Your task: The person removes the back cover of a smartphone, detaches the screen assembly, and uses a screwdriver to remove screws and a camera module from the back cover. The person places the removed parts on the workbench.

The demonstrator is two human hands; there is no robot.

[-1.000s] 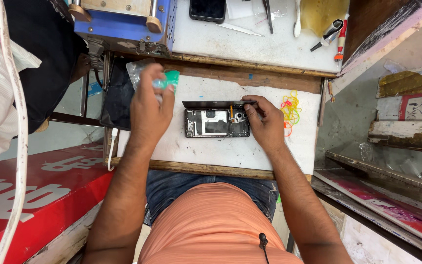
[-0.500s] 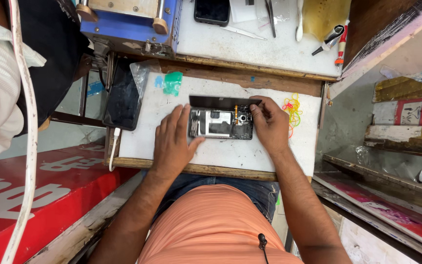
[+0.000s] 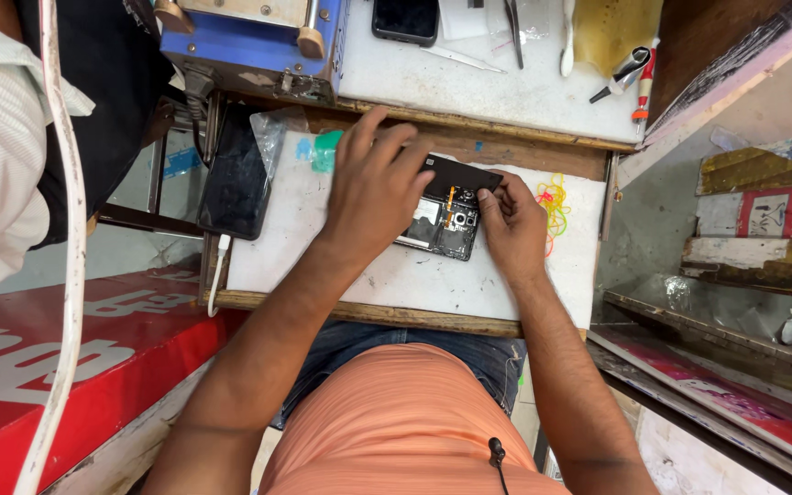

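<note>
Lying crosswise near the white bench's [image 3: 396, 275] far edge, opened black phone [image 3: 446, 215] sits under both hands: left hand [image 3: 373, 188] flat over its left part, right hand [image 3: 511, 225] pinching its right end

Your left hand [image 3: 373, 197] lies spread over the opened phone [image 3: 446, 220] on the white board [image 3: 387, 275]; your right hand [image 3: 511, 225] pinches its edge at three o'clock, yellow bands [image 3: 554, 200] just beyond

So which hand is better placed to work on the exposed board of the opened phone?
Probably the right hand: its fingertips sit at the opened phone beside the exposed board, while the left hand lies spread across the phone's other end, steadying it.
</note>
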